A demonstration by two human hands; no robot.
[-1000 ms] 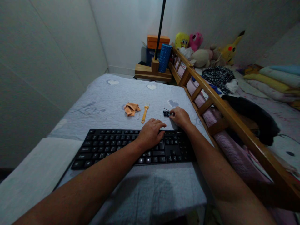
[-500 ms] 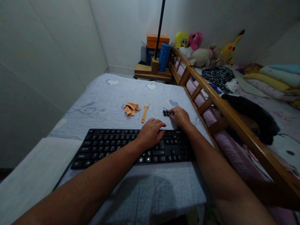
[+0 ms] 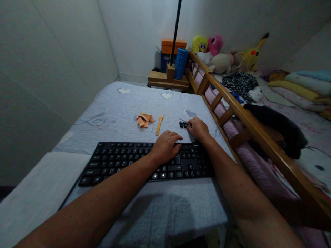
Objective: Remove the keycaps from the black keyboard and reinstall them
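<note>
A black keyboard (image 3: 119,154) lies across the bed, partly hidden by my forearms. My left hand (image 3: 166,147) rests on its upper right part, with thumb and fingers apart and nothing visible in them. Just beyond the keyboard's far right edge, my right hand (image 3: 198,128) is closed at a small group of black keycaps (image 3: 182,124) on the sheet. Its fingertips seem to pinch a keycap at the group's right side, though they cover most of it. A thin dark stick (image 3: 182,119) lies just behind the keycaps.
A yellow-handled brush (image 3: 159,125), a white cotton swab (image 3: 152,128) and a crumpled orange cloth (image 3: 144,120) lie beyond the keyboard. A wooden bed rail (image 3: 239,112) runs along the right. A white sheet (image 3: 49,186) covers the left front. Boxes and a pole stand at the back.
</note>
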